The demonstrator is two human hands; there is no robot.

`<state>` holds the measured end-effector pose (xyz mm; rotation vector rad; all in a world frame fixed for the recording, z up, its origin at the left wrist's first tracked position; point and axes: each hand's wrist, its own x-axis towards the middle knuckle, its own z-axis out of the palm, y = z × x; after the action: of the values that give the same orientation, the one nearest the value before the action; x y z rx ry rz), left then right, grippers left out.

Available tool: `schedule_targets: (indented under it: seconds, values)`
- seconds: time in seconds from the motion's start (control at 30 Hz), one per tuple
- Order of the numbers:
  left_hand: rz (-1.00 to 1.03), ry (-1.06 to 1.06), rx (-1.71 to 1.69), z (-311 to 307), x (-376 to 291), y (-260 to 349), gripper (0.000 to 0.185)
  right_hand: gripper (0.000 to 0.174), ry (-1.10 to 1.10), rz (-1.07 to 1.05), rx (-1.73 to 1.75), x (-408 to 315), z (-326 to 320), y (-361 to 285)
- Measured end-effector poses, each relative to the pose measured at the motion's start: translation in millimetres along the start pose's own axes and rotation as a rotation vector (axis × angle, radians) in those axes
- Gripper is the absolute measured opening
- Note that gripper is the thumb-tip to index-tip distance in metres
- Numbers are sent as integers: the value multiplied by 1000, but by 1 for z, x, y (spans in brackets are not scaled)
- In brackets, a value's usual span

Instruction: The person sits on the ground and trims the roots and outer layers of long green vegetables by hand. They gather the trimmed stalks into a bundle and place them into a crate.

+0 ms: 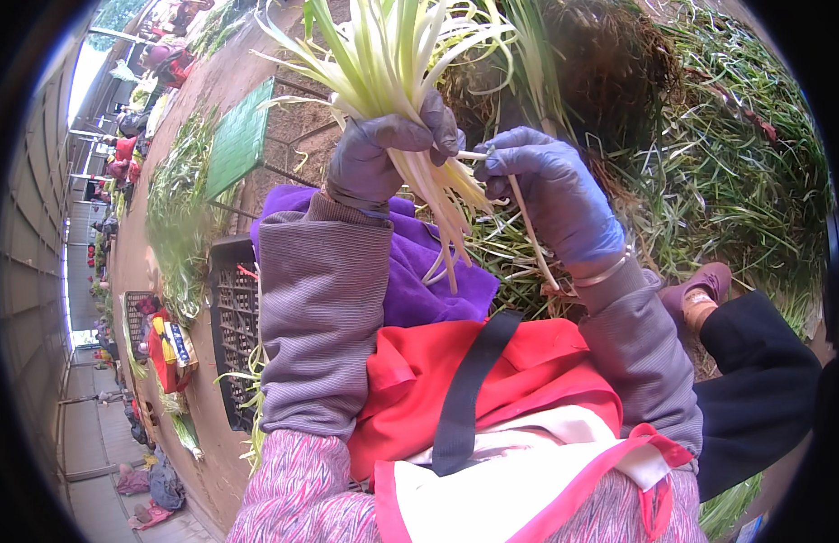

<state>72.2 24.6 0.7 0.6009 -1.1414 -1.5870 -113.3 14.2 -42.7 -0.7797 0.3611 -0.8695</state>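
Observation:
My left hand (385, 153), in a grey-purple glove, grips a bunch of pale green-and-white leafy stalks (378, 61), which look like garlic greens. The leaves fan out at the top of the view, while thin white ends hang below the fist. Close beside it, my right hand (562, 193), in a similar glove, pinches a thin pale stalk (531, 234) between thumb and fingers. One part of that stalk reaches towards the bunch; another dangles below the fingers. A purple cloth (426, 278) lies under the bunch, above a red apron (487, 373) on my lap.
A large heap of green stalks (745, 176) lies at right, with a brown root clump (602, 61) beside it. On the left are a green woven stool (241, 139), a black plastic crate (236, 332) and more greens (178, 210) on the floor. Several people sit farther off.

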Motion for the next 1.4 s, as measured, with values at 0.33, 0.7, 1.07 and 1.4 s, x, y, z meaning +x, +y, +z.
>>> schedule_targets:
  seconds: [0.33, 0.7, 1.07, 1.4]
  values:
    - [92, 353, -124, -20, -2, 2, 16, 13, 14, -133, 230, 4, -34, -35]
    - [394, 531, 42, -35, -44, 56, 28, 25, 218, -78, -2263, -7, -157, -72]
    - [109, 400, -332, -30, -19, 18, 21, 27, 467, 12, -1678, 50, -165, 26]
    - [4, 451, -326, -5, 29, 0, 33, 19, 460, -585, -515, 8, -87, -94]
